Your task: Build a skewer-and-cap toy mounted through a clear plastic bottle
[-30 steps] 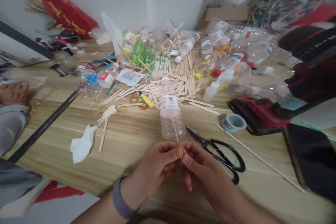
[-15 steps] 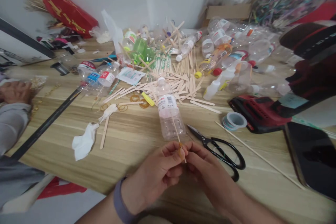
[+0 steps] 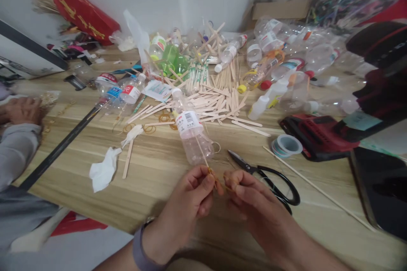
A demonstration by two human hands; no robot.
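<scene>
My left hand point(image 3: 189, 203) pinches the near end of a thin wooden stick point(image 3: 201, 149), with a tan rubber band point(image 3: 210, 171) around it at my fingertips. My right hand point(image 3: 259, 207) is closed on a stretched part of that band, just right of the left fingers. The stick runs forward over or into a clear plastic bottle point(image 3: 199, 148) with a white label; which of the two I cannot tell. The bottle lies with its cap pointing away, tilted left. Black-handled scissors point(image 3: 265, 173) lie beside my right hand, partly behind it.
Loose popsicle sticks point(image 3: 213, 103) lie beyond the bottle. Empty bottles point(image 3: 273, 67) crowd the back right. A red and black power tool point(image 3: 318, 135), a tape roll point(image 3: 287, 145) and a phone point(image 3: 384, 190) stand right. Another person's hand point(image 3: 23, 110) rests at the left.
My right hand has moved right, apart from the left, drawing the rubber band out between them. The bottle's cap end has swung left, and my left hand has shifted slightly left.
</scene>
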